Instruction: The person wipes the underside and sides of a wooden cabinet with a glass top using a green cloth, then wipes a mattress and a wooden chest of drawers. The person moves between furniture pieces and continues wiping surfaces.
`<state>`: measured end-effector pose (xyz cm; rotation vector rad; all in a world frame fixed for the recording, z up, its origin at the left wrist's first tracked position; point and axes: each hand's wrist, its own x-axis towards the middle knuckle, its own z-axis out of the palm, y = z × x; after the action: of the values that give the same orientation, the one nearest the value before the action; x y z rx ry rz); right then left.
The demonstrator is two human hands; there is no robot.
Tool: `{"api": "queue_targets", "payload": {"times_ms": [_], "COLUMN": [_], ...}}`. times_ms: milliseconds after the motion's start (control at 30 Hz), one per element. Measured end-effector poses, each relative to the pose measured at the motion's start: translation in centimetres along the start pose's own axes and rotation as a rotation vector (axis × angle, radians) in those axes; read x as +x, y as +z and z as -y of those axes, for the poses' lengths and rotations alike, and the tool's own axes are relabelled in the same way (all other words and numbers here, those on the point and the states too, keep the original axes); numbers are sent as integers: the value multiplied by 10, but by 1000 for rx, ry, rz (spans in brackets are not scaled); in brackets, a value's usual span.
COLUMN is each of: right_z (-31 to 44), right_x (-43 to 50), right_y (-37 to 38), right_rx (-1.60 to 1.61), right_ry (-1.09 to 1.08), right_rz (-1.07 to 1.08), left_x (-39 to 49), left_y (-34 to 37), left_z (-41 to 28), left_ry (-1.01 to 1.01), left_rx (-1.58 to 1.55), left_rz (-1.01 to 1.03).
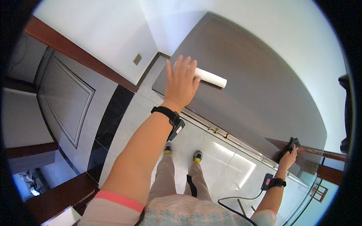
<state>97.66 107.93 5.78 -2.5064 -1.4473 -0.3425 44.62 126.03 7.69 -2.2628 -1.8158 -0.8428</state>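
My left hand (181, 80) is spread with straight fingers over the left end of a white roll (211, 77), which lies on a dark, glossy cabinet top (249, 84). Whether the palm presses on the roll cannot be told. At the far right end of the same surface, my right hand (288, 158) grips a small black object (293, 143), whose kind is unclear. Its dark reflection shows in the surface beside it. Both wrists wear black straps with small devices, and a cable runs from the right one.
White walls (305, 56) meet the cabinet's back and left side. Brass handles (226, 136) stick out along its front edge. Pale floor tiles (223, 161) lie around my feet. A reddish-brown wooden frame (84, 59) stands at the left, and a wooden chair (319, 192) at the far right.
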Motion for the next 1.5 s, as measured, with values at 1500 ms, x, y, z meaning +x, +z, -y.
{"api": "queue_targets", "payload": {"times_ms": [1500], "right_z": [134], "right_x": [-104], "right_y": [6], "right_rx": [-42], "right_ry": [-365], "right_rz": [-111], "left_x": [-34], "left_y": [14], "left_z": [89], "left_ry": [55], "left_rx": [-316], "left_rz": [-172]}}
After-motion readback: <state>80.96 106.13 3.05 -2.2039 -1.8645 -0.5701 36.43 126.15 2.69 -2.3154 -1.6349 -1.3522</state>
